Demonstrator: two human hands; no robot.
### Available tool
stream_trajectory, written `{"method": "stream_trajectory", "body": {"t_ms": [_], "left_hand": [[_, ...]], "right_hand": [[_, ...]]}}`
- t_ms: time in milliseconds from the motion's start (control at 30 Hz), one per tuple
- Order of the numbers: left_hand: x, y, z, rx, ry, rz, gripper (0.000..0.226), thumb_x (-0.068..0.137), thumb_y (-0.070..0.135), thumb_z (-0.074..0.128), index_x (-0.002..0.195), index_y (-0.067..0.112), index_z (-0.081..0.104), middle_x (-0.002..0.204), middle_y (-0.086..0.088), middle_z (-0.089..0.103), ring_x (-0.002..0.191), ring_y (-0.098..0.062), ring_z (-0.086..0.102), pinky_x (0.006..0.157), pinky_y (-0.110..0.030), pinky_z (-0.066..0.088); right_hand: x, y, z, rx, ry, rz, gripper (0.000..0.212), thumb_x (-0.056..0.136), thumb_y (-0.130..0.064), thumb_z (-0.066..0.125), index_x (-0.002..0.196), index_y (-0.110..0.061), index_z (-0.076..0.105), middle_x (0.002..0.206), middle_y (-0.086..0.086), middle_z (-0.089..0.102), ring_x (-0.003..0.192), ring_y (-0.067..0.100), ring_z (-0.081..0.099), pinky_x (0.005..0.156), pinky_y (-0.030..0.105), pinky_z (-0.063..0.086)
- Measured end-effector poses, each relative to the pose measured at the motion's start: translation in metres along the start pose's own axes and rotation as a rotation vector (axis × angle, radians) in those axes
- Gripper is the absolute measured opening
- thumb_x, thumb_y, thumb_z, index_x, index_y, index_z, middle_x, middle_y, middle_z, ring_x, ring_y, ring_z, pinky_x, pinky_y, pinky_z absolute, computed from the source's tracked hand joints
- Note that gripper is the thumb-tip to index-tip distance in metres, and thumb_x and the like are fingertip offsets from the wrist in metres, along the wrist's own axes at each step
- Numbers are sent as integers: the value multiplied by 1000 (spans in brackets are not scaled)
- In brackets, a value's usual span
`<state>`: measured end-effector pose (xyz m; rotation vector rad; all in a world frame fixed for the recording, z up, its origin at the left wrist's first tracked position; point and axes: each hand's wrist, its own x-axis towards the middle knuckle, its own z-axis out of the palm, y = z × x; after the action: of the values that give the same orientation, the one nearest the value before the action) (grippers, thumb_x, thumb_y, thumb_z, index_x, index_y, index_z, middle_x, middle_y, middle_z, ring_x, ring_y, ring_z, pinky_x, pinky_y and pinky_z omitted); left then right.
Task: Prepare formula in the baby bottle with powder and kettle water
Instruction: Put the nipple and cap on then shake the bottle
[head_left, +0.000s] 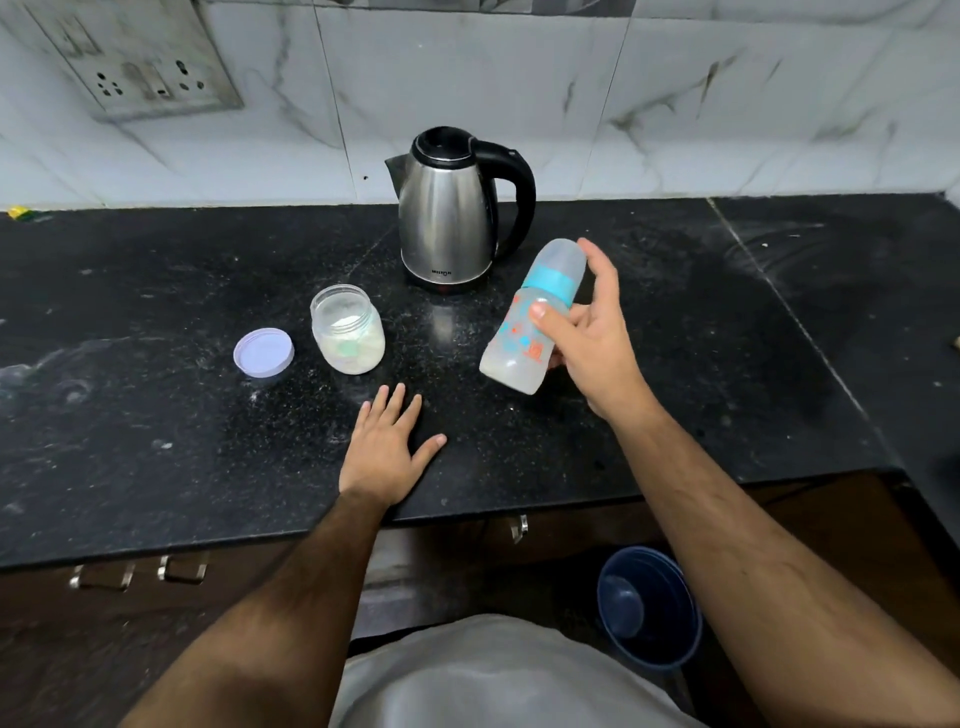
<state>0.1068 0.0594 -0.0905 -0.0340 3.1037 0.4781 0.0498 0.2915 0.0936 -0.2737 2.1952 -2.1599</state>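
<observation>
My right hand (589, 332) holds the bottle (535, 317) above the counter (675, 415), with the thumb across the front of its body and the other fingers curled behind it; the index finger reaches up beside the cap. The bottle is tilted, with its top leaning away and to the right, and its bottom is lifted off the counter. It has a clear cap, a blue ring under it and small orange and blue prints on the body, and I see whitish content in the lower part. My left hand (387, 447) lies flat on the counter near the front edge, fingers straight and a little spread, and it has hold of nothing. Just beyond this hand stands the open jar (348, 330) with white powder and something pale green inside. The lid (263, 352) of the jar lies on the counter just beside it, on the left. The kettle (452, 208) stands behind, near the tiled wall (727, 104), with its handle to the right; it is close to the top of the bottle but apart from it. On the wall at far left is a socket (145, 73). Below the counter, on the floor at right, stands a blue bucket (649, 608).
</observation>
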Motion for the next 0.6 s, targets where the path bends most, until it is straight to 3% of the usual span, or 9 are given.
{"method": "stream_trajectory", "body": {"t_ms": [100,233,400,467,533,600], "left_hand": [[-1,1,0,3,4,-8,87,86,75,18,152,22,31,163,-4,19,152,-20,5,124,-39,3],[-1,2,-1,-11,17,-11,86,86,76,19,152,21,33,163,-4,21,152,-20,7,124,-39,5],[-1,1,-1,-6,17,-20,86,86,76,20,152,22,34,163,-3,21,152,-19,7,124,-39,6],[-1,1,-1,-7,19,-21,85,86,75,20,152,22,34,163,-3,20,152,-19,8,124,-39,5],[-1,1,0,-6,28,-19,84,87,75,21,152,22,34,163,-3,21,152,-19,8,124,-39,5],[-1,2,-1,-5,30,-20,84,87,74,21,151,22,34,162,-3,21,152,-19,8,124,-39,6]], "right_hand": [[1,-1,-2,50,-11,-37,74,93,-7,65,148,-30,22,99,12,72,89,26,74,77,38,60],[11,-2,-2,207,191,-37,72,94,-8,62,150,-25,20,88,1,73,77,21,72,57,34,56],[-8,12,4,163,-89,-3,78,86,-10,66,149,-25,23,109,17,70,90,26,73,76,40,58],[-7,8,1,253,6,-7,77,87,-10,64,150,-22,22,119,20,65,90,23,72,71,35,58],[-5,4,-2,316,158,-28,73,92,-9,62,151,-21,20,114,15,65,87,22,71,68,33,58],[-8,1,-3,296,157,-26,71,93,-10,62,150,-23,21,115,14,65,89,23,71,71,35,58]]}}
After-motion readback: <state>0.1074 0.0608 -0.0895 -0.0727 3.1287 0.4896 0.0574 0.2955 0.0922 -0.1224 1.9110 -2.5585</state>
